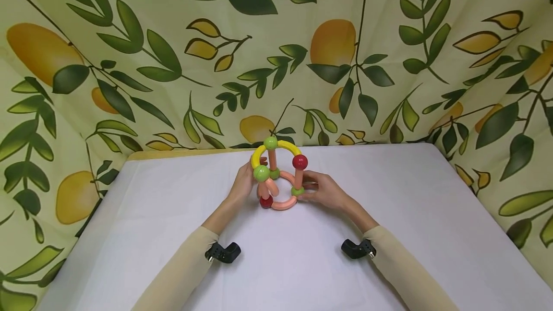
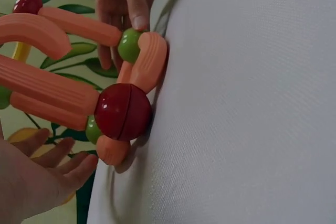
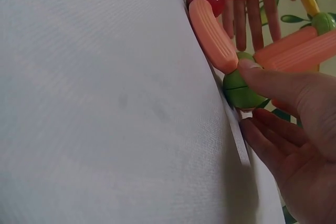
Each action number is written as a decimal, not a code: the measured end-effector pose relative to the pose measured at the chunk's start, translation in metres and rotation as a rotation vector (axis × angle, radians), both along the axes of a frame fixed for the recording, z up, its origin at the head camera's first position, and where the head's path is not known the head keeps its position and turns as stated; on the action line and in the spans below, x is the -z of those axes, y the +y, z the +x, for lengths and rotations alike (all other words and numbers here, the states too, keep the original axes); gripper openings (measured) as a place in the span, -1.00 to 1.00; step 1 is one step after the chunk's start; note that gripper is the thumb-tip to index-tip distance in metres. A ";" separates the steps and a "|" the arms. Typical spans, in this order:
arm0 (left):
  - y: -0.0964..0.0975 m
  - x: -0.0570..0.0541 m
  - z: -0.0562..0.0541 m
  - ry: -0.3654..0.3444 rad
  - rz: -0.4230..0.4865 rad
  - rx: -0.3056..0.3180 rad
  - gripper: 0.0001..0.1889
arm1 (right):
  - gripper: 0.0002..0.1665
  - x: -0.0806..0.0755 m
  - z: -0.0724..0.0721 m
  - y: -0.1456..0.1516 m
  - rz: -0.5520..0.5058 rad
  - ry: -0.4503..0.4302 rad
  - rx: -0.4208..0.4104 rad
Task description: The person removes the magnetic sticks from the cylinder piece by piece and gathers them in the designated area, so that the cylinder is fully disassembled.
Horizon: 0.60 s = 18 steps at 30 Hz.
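A ball-and-rod toy frame stands on the white table, with an orange curved-rod ring (image 1: 285, 205) below and yellow curved rods (image 1: 288, 147) above. Straight orange rods (image 1: 299, 179) join the levels through green and red balls. From the front upper green ball (image 1: 261, 173) an orange curved rod (image 2: 34, 30) juts out, one end free. My right hand (image 1: 326, 191) pinches the lower right green ball (image 3: 242, 88), thumb on top. On the other side, my left hand (image 1: 243, 184) has its fingers extended, fingertips close beside the frame's base near the lower red ball (image 2: 123, 111).
A white cloth (image 1: 302, 263) covers the table. Behind and at both sides hangs a curtain (image 1: 276, 28) printed with leaves and fruit. Black wrist cameras (image 1: 223, 252) sit at the cuffs of the beige sleeves (image 1: 181, 265).
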<state>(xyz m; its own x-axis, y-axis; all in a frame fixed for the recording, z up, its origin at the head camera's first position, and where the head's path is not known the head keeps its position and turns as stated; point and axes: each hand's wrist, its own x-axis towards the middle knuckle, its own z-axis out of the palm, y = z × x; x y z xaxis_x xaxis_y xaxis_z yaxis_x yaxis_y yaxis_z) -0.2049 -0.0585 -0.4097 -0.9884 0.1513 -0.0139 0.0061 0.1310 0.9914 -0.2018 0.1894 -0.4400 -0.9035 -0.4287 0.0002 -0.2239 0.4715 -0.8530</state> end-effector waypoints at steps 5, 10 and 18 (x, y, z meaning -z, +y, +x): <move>0.001 0.003 -0.008 0.040 -0.017 0.034 -0.51 | -0.21 0.002 -0.001 0.001 -0.005 0.009 -0.011; 0.003 0.008 -0.015 0.011 0.009 0.095 -0.51 | -0.19 0.002 -0.001 0.001 -0.004 0.010 -0.014; 0.006 0.011 -0.022 -0.055 -0.026 0.109 -0.45 | -0.18 0.001 -0.001 0.001 0.007 0.016 -0.007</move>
<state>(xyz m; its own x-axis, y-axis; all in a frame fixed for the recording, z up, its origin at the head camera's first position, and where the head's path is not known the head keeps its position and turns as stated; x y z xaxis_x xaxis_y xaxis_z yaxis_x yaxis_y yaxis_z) -0.2274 -0.0528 -0.4209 -0.9638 0.2564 -0.0731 -0.0326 0.1586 0.9868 -0.2030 0.1902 -0.4406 -0.9004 -0.4348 0.0119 -0.2410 0.4759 -0.8459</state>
